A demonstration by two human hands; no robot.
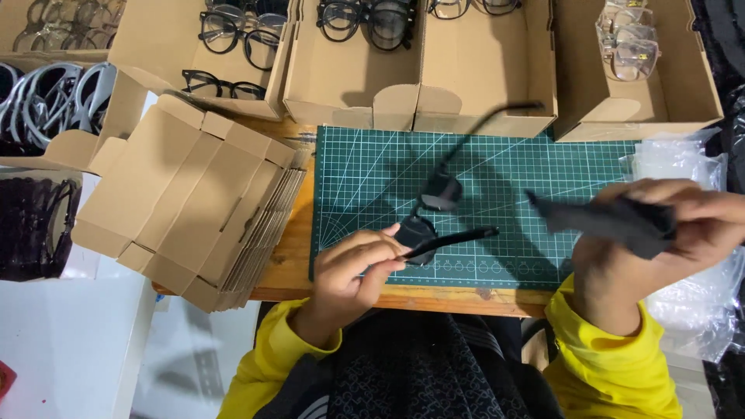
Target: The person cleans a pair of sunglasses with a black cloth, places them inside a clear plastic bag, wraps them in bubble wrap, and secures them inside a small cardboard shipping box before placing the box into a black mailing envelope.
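Note:
My left hand (351, 273) grips a pair of black glasses (434, 203) by the near lens and temple, holding it over the green cutting mat (372, 174). One temple arm sticks up toward the boxes, the other points right. My right hand (667, 233) is closed on a dark grey cloth pouch (605, 219), held out to the right of the glasses and apart from them.
A stack of flat folded cardboard boxes (194, 198) lies left of the mat. Open cardboard trays (353, 85) with several black and clear glasses line the far edge. Clear plastic bags (691, 302) sit at the right. A dark bag (35, 221) is far left.

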